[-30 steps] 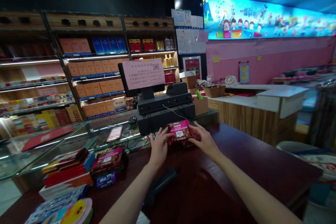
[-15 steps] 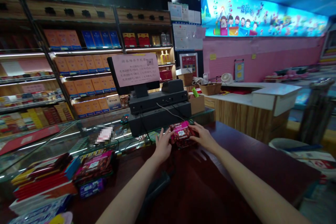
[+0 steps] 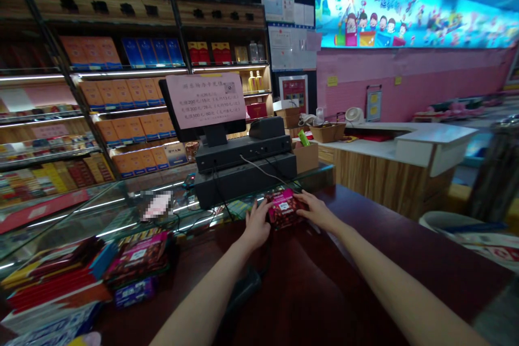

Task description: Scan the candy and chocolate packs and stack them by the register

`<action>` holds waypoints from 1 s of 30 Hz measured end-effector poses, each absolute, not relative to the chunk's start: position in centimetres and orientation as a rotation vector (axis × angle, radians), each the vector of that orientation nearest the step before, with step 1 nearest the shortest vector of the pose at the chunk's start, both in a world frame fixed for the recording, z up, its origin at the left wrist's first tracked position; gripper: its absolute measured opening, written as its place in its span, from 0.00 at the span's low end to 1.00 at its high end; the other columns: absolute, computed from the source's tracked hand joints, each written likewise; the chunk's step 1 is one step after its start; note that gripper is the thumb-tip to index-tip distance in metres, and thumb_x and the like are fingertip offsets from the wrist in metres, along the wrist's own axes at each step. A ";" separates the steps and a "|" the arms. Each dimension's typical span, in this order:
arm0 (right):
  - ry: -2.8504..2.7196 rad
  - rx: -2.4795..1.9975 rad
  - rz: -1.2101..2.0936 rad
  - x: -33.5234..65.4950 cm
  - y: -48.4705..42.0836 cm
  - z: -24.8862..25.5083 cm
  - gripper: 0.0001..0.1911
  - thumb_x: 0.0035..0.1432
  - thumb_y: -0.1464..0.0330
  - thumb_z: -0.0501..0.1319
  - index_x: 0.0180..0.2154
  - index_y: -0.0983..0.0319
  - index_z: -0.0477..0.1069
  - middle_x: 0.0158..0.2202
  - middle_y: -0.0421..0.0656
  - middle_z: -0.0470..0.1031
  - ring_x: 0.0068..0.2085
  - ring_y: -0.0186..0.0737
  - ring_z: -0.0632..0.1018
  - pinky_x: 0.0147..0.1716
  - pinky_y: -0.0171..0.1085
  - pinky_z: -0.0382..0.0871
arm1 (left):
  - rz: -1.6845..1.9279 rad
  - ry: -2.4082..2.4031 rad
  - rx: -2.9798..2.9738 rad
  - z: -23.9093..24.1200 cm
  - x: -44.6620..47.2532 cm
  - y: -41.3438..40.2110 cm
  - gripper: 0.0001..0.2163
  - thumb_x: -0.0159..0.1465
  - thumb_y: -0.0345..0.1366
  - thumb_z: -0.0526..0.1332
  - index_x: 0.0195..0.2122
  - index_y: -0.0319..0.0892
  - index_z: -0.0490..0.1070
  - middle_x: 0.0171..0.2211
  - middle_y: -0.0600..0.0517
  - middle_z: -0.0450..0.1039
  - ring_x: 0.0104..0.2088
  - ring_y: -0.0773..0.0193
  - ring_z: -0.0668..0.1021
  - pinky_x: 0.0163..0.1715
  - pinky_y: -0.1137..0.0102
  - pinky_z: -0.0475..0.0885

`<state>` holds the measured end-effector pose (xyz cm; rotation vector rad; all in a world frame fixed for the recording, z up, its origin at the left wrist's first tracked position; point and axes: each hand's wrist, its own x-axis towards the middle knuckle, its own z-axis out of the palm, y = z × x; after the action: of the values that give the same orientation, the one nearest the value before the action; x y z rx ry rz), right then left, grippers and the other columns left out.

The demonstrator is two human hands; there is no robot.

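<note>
Currently the two hands are set apart from each other with a pink and brown packet [image 3: 285, 210] between them, near the far edge of a dark red bench [image 3: 324, 281]. The left hand [image 3: 258, 225] has its fingers at the packet's left edge, and the right hand [image 3: 318, 211] has its fingers over the right end; whether either one truly grips it, I cannot tell. The packet lies with its printed face up.

Nearer than the packet, partly hidden by the left forearm, a dark handheld device [image 3: 248, 287] lies on the bench. Well to the left, more packets in similar pink and brown [image 3: 140, 254] lie in a pile, with a purple packet [image 3: 135, 293] just on its near side. Left of these stands a stack of red-edged packs [image 3: 52, 292].

Beyond the packet, slightly left, is a black till [image 3: 243, 173], its screen covered by a pink printed sign [image 3: 206, 98]. A cardboard box [image 3: 307, 159] stands to the till's right.
</note>
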<state>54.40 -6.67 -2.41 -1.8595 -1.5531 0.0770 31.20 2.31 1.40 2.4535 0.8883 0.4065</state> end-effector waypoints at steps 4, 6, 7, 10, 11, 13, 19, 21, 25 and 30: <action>-1.553 -1.874 0.095 54.7 -6.6 -2.5 0.30 0.55 0.70 0.64 0.60 0.58 0.67 0.63 0.47 0.69 0.69 0.51 0.59 0.65 0.53 0.54 | 0.385 0.915 2.442 1.5 31.4 2.1 0.39 0.52 0.20 0.52 0.65 0.51 0.58 0.71 0.56 0.48 0.72 0.50 0.45 0.67 0.42 0.42; -1.556 -1.883 0.106 54.8 -6.6 -2.5 0.30 0.55 0.70 0.63 0.60 0.59 0.67 0.63 0.48 0.68 0.69 0.52 0.59 0.65 0.53 0.54 | 0.378 0.920 2.443 1.5 31.4 2.1 0.39 0.52 0.20 0.52 0.66 0.51 0.58 0.71 0.55 0.48 0.72 0.50 0.45 0.67 0.42 0.42; -1.558 -1.886 0.113 54.8 -6.6 -2.5 0.30 0.56 0.69 0.63 0.60 0.59 0.67 0.64 0.49 0.68 0.69 0.52 0.59 0.65 0.53 0.54 | 0.376 0.922 2.444 1.5 31.5 2.1 0.39 0.51 0.20 0.52 0.66 0.50 0.58 0.71 0.55 0.48 0.72 0.50 0.46 0.67 0.43 0.42; -1.565 -1.892 0.135 54.9 -6.7 -2.4 0.30 0.56 0.69 0.63 0.61 0.59 0.66 0.64 0.49 0.67 0.69 0.53 0.59 0.65 0.54 0.54 | 0.370 0.931 2.445 1.5 31.6 2.1 0.39 0.51 0.20 0.53 0.66 0.50 0.58 0.71 0.54 0.49 0.72 0.49 0.46 0.68 0.43 0.42; -1.567 -1.894 0.142 54.9 -6.7 -2.4 0.30 0.56 0.69 0.63 0.61 0.59 0.66 0.64 0.49 0.67 0.69 0.53 0.59 0.65 0.54 0.54 | 0.368 0.933 2.445 1.4 31.6 2.1 0.38 0.51 0.20 0.53 0.66 0.49 0.58 0.71 0.53 0.50 0.71 0.49 0.46 0.68 0.43 0.42; -1.567 -1.898 0.155 54.9 -6.7 -2.5 0.29 0.57 0.68 0.63 0.61 0.58 0.66 0.64 0.48 0.67 0.69 0.53 0.58 0.65 0.54 0.55 | 0.364 0.935 2.445 1.3 31.5 2.2 0.38 0.52 0.20 0.53 0.66 0.48 0.58 0.71 0.52 0.50 0.71 0.48 0.47 0.68 0.43 0.42; -1.552 -1.919 0.171 55.1 -6.5 -3.1 0.28 0.58 0.66 0.62 0.61 0.58 0.66 0.64 0.50 0.67 0.69 0.53 0.59 0.65 0.56 0.54 | 0.356 0.942 2.443 0.8 31.5 2.7 0.38 0.52 0.21 0.53 0.65 0.49 0.59 0.70 0.53 0.51 0.71 0.49 0.47 0.68 0.43 0.43; -1.547 -1.929 0.177 55.2 -6.5 -3.2 0.28 0.58 0.65 0.62 0.61 0.59 0.66 0.64 0.50 0.67 0.69 0.52 0.59 0.65 0.55 0.54 | 0.355 0.942 2.440 0.6 31.6 2.9 0.38 0.52 0.21 0.54 0.66 0.49 0.59 0.70 0.53 0.51 0.71 0.49 0.48 0.68 0.44 0.44; -1.536 -1.952 0.198 55.3 -6.5 -3.4 0.29 0.59 0.64 0.61 0.62 0.60 0.64 0.65 0.51 0.66 0.67 0.53 0.62 0.65 0.54 0.55 | 0.360 0.930 2.442 0.2 31.6 3.1 0.39 0.51 0.21 0.54 0.66 0.48 0.58 0.71 0.53 0.51 0.71 0.48 0.48 0.68 0.45 0.45; -1.530 -1.977 0.214 55.4 -6.6 -3.5 0.32 0.59 0.62 0.60 0.64 0.62 0.62 0.66 0.52 0.64 0.67 0.51 0.63 0.65 0.52 0.56 | 0.372 0.908 2.460 0.0 31.2 3.2 0.39 0.50 0.21 0.55 0.66 0.48 0.58 0.71 0.54 0.51 0.71 0.48 0.49 0.69 0.46 0.46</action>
<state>55.37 -6.59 -3.53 -1.9770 -1.5300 0.2135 31.16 3.20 0.01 2.4603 0.9079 0.3723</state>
